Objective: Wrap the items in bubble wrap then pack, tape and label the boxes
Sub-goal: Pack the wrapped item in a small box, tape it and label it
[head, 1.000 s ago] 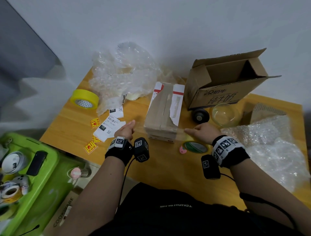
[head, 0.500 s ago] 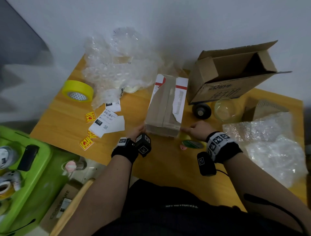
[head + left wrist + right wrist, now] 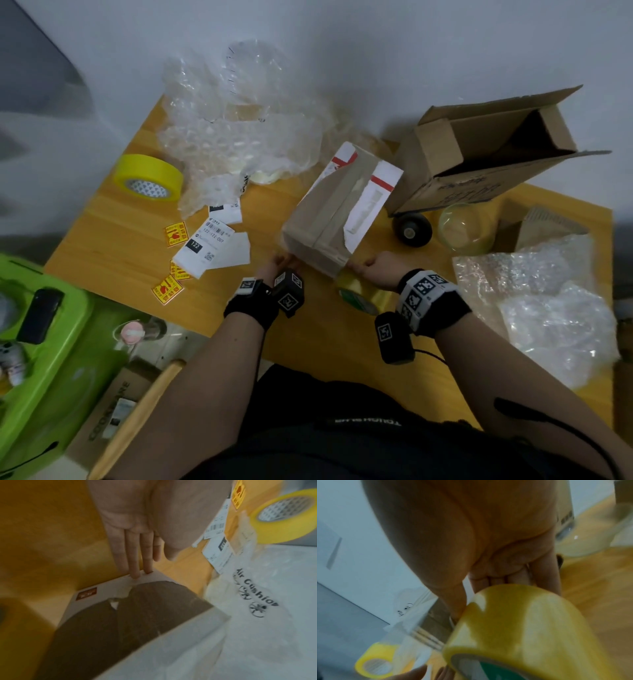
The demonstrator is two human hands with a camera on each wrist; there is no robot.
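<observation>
A closed cardboard box (image 3: 329, 219) with torn white labels lies at the table's middle, and a clear strip runs along its top. My left hand (image 3: 279, 265) is at the box's near-left corner. In the left wrist view its straight fingers (image 3: 135, 566) touch the white label edge of the box (image 3: 130, 615). My right hand (image 3: 375, 269) is at the near-right corner, thumb toward the box. A clear tape roll (image 3: 363, 296) with a green core lies under that wrist. In the right wrist view the tape roll (image 3: 522, 628) hides the fingertips.
A yellow tape roll (image 3: 149, 178) and loose labels (image 3: 212, 246) lie to the left. Bubble wrap (image 3: 239, 144) is piled behind and more bubble wrap (image 3: 551, 308) on the right. An open box (image 3: 479, 178), a glass bowl (image 3: 462, 228) and a black round object (image 3: 411, 229) stand at the back right. A green bin (image 3: 51, 359) sits left of the table.
My left hand came in from the left to the box's near-left corner. The clear strip held stretched between my hands in front of the box no longer shows there. My right hand stayed by the near-right corner.
</observation>
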